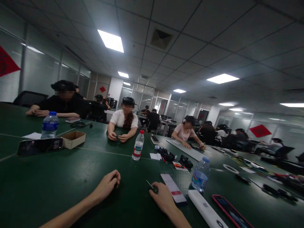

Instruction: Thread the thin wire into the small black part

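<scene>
My left hand (pixel 108 185) rests on the green table with its fingers curled in. A dark spot shows between thumb and fingers, too small to make out. My right hand (pixel 162 196) is closed around the dark handle of a small screwdriver (pixel 155 189), whose thin metal shaft points up and to the left. Just right of that hand lies a phone with a lit pale screen (pixel 173 188). Beyond the gap between my hands stands a red-capped water bottle (pixel 138 146).
On the right are a blue-capped bottle (pixel 200 175), a long white device (pixel 206 209) and a pink-cased phone (pixel 230 210). To the left stand a small cardboard box (pixel 74 141), a dark phone (pixel 39 147) and another bottle (pixel 49 125). Several people sit around the tables.
</scene>
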Tool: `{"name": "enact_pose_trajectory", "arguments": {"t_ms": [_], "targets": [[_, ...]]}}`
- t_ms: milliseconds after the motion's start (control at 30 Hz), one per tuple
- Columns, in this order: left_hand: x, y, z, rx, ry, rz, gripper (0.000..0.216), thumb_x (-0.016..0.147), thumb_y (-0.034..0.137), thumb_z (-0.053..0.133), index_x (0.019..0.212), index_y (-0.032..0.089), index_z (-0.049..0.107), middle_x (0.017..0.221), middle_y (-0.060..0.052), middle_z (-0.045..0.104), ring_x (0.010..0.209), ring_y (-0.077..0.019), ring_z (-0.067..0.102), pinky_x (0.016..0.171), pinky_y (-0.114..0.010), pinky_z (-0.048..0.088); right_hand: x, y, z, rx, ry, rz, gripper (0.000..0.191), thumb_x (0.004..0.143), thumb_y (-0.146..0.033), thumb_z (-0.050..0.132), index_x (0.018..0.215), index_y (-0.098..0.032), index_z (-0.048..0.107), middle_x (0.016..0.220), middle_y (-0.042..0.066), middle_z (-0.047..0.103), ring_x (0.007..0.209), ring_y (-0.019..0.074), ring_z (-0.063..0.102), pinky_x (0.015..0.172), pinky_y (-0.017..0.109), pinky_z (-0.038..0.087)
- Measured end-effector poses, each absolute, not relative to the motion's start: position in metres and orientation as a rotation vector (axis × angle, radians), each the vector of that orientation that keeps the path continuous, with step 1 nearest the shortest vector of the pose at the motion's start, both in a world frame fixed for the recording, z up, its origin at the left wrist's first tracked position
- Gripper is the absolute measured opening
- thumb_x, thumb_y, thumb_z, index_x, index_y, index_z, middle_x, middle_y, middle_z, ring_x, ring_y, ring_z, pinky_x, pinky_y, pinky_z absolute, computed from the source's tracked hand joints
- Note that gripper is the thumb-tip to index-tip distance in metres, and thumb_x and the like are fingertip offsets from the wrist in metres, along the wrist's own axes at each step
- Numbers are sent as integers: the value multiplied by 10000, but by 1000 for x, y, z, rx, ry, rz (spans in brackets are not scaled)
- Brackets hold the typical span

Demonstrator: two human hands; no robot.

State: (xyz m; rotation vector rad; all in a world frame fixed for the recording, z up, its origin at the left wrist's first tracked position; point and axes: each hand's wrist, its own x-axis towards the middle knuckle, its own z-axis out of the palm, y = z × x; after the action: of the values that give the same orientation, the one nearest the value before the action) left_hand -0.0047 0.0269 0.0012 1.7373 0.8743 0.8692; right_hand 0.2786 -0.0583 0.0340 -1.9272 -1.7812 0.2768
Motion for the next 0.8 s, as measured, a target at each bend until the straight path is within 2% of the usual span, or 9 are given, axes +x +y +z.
{"name": "enact_pose_trajectory", "arguments": {"t_ms": [200, 367, 467, 533, 600, 667, 800], "targets": [[-28, 2, 16, 1947, 954, 804, 175, 803, 195, 339, 842, 187, 510, 789, -20, 556, 745, -178, 520, 679, -268, 391, 268, -70, 38, -1854, -1729, 323, 153, 773, -335, 643, 800, -200, 708, 873, 87, 644, 830, 263, 603, 718, 364, 429], [-59, -35, 35, 1996, 990, 659, 188, 808, 194, 324, 773, 189, 509, 671, 4, 505, 637, -163, 472, 602, -254, 352, 231, -86, 44, -1660, -1762, 489, 186, 774, -395, 660, 800, -218, 712, 854, 57, 651, 794, 236, 605, 687, 335, 444], [-64, -57, 39, 2102, 1046, 675, 221, 855, 252, 341, 758, 183, 527, 728, -7, 537, 710, -169, 496, 646, -256, 356, 190, -88, 37, -1543, -1756, 594, 195, 758, -394, 674, 770, -203, 712, 797, 49, 648, 795, 220, 595, 726, 329, 428], [-63, -67, 36, 2153, 1110, 625, 223, 868, 349, 404, 844, 188, 557, 736, -5, 549, 699, -172, 502, 631, -256, 352, 161, -86, 26, -1516, -1625, 649, 198, 730, -383, 692, 741, -185, 697, 782, 48, 635, 838, 214, 591, 714, 300, 428], [-62, -71, 29, 2180, 1140, 584, 309, 847, 422, 478, 1061, 210, 545, 702, 11, 537, 645, -170, 496, 593, -255, 343, 136, -82, 14, -1504, -1457, 909, 253, 745, -416, 664, 764, -164, 652, 681, 7, 584, 622, 139, 565, 561, 239, 407], [-62, -70, 18, 2216, 1134, 591, 433, 852, 452, 482, 1233, 246, 472, 726, 5, 554, 656, -179, 514, 605, -260, 366, 121, -78, 6, -1464, -1396, 1264, 336, 738, -490, 658, 812, -165, 613, 578, -45, 521, 430, 85, 460, 445, 207, 339], [-68, -62, 1, 2245, 1157, 509, 468, 808, 440, 550, 1253, 299, 512, 822, -41, 626, 707, -214, 561, 653, -292, 424, 118, -79, 6, -1322, -1372, 1479, 390, 678, -508, 722, 788, -164, 573, 521, -78, 469, 373, 50, 387, 417, 178, 278]]}}
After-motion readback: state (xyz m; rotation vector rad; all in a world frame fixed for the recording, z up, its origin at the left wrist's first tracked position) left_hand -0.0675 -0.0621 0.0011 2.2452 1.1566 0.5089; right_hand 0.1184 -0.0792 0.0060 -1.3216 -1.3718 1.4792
